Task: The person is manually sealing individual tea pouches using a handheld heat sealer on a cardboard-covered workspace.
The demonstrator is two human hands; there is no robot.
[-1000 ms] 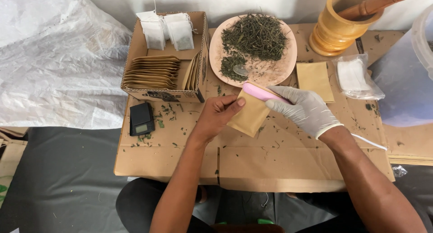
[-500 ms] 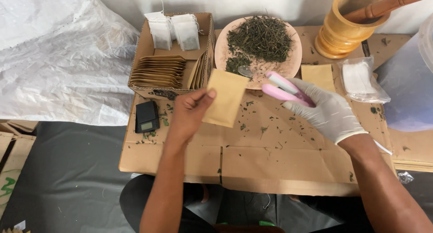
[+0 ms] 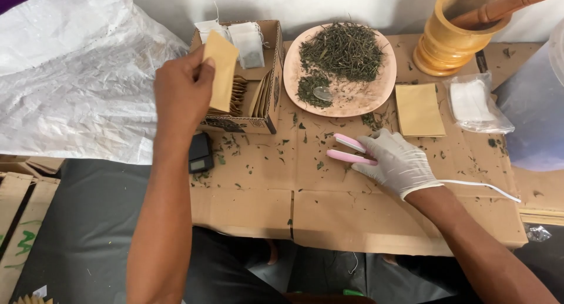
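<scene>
Two hands | flattened cardboard (image 3: pixel 352 210) surface, leaf-strewn | room probably floor-level

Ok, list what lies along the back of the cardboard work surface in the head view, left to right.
Open cardboard box of brown paper pouches → round pink plate of dried green herbs → flat tan paper pouch → clear plastic bag of white sachets.

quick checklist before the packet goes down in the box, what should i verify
1. Left hand grips the brown packet firmly: ok, pinched by thumb and fingers.
2. Packet is over the cardboard box: ok, above the row of brown packets.
3. Packet is sealed: cannot tell.
4. Room in the box: cannot tell, the hand hides part of it.
5. Gloved right hand keeps the pink sealer away from the plate of dried herbs: ok, resting on the cardboard.
</scene>
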